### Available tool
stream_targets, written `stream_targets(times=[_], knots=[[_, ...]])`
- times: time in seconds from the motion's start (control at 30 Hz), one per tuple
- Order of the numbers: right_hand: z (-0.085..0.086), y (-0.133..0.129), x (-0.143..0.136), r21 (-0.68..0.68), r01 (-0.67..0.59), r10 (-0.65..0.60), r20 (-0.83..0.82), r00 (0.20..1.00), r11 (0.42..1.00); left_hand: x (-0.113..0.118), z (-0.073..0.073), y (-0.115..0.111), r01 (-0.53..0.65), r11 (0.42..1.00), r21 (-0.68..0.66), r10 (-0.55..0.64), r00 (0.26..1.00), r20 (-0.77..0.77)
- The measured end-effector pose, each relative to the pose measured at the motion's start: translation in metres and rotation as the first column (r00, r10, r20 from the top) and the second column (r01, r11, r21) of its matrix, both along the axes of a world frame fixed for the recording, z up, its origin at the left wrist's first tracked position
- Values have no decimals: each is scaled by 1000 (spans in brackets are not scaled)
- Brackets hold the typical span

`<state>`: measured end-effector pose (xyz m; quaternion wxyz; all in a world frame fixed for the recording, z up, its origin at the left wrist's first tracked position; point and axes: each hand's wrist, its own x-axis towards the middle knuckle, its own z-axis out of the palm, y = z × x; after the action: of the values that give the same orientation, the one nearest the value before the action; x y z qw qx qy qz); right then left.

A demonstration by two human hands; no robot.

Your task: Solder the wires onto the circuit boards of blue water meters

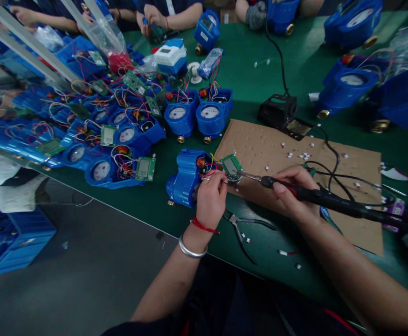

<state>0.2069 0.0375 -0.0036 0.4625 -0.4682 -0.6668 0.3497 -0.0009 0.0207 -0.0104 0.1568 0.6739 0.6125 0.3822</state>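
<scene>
My right hand point(300, 189) is closed around a soldering iron point(287, 187), its tip pointing left at the lower edge of a green circuit board point(231, 166) with a grey display. Beside that board, my left hand point(211, 193) pinches with thumb and forefinger at the wires; what lies between the fingertips is too small to tell, perhaps a thin wire end. Coloured wires run from the board into an opened blue water meter point(186, 178) lying just left of my left hand. Below the hands, a pair of cutting pliers point(240, 225) rests with its handles spread.
A cardboard sheet point(361, 228) under the iron carries small white connectors point(306, 156). A black soldering iron stand point(279, 112) sits at its back edge, with a cable looping rightward. Several blue meters with wires point(127, 135) crowd the left. Co-workers' hands point(155, 18) are across the table.
</scene>
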Motion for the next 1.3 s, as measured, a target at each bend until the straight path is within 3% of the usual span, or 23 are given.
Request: stream_targets(times=[0.17, 0.4, 0.5, 0.6, 0.83, 1.13, 1.3], knots=[[6, -1, -8, 166, 5, -5, 1, 1000, 986, -1, 1, 0, 12, 1000, 11, -12, 1000, 2], [12, 8, -44, 253, -272, 230, 184, 956, 929, -1, 0, 0, 26, 1000, 7, -26, 1000, 3], [8, 11, -58, 214, -369, 320, 233, 918, 904, -2, -2, -1, 24, 1000, 8, -24, 1000, -21], [4, 12, -65, 171, -363, 320, 234, 918, 916, -2, -2, -1, 15, 1000, -2, -15, 999, -36], [-1, 15, -64, 215, -276, 226, 230, 946, 937, -2, 1, -2, 32, 999, -14, -32, 999, 29], [-1, 17, -57, 214, -277, 216, 269, 939, 937, -4, 2, -1, 50, 998, -41, -41, 981, 192], [4, 17, -53, 231, -273, 211, 262, 942, 934, 0, 3, -2, -17, 999, -45, 26, 976, 217]])
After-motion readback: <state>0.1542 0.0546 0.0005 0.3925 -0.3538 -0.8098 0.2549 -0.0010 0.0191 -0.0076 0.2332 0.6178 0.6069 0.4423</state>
